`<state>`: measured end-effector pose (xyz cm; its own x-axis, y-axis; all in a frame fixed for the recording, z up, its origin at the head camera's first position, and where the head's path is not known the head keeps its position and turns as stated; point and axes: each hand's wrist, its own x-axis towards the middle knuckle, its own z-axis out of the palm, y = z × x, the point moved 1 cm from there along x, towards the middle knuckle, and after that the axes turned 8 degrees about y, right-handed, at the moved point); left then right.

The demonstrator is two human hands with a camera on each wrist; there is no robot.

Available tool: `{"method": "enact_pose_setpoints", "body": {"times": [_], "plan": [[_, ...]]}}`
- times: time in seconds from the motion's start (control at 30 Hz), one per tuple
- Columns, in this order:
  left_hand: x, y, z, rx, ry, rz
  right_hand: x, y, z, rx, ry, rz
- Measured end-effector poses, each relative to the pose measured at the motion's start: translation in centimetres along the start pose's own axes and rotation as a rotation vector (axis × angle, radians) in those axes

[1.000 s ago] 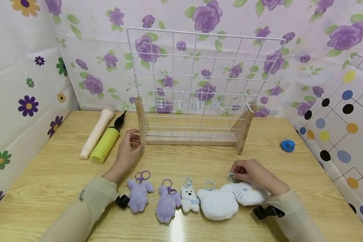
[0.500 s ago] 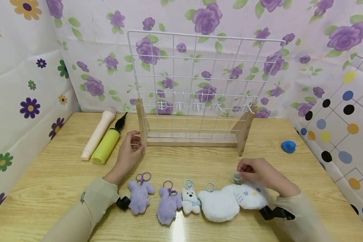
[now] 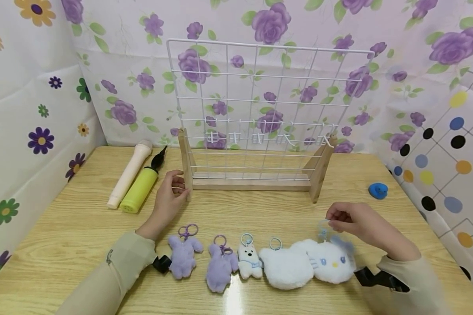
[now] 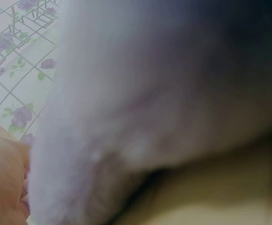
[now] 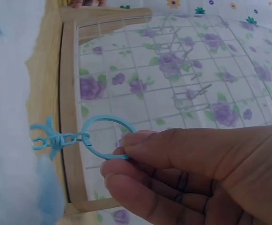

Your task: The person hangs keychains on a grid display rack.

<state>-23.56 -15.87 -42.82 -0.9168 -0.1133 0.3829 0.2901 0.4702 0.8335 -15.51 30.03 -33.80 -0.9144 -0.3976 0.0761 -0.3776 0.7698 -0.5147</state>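
Note:
My right hand pinches the light-blue key ring of a white cat-faced plush keychain between thumb and fingertips. A short blue chain links ring and plush, whose face is toward the head camera. Beside it, overlapping in the head view, lies another white plush keychain. A small white bear keychain and two purple plush keychains continue the row leftward. My left hand holds the left wooden leg of a white wire grid rack. Blurred plush fills much of the left wrist view.
Several white hooks hang across the grid. Left of the rack lie a yellow-green hand pump and a pale pink tube-shaped thing. A small blue duck sits at the right. Floral cloth stands behind the table.
My right hand has moved to the right with the blue ring. The cat-faced plush has shifted and turned, bringing its face more into view. The left hand stays at the rack's leg.

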Motion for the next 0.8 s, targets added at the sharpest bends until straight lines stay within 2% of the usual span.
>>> {"method": "enact_pose_setpoints", "body": {"times": [0.4, 0.63, 0.8], "plan": [[0.0, 0.1, 0.0, 0.002, 0.012, 0.014, -0.9, -0.6, -2.1, -0.019, -0.029, 0.003], [0.1, 0.1, 0.1, 0.008, 0.01, 0.007, -1.1, -0.6, -3.3, -0.068, 0.031, -0.046], [0.0, -0.1, 0.0, 0.01, 0.012, 0.004, -0.7, -0.5, -4.0, -0.08, 0.096, -0.125]]}}
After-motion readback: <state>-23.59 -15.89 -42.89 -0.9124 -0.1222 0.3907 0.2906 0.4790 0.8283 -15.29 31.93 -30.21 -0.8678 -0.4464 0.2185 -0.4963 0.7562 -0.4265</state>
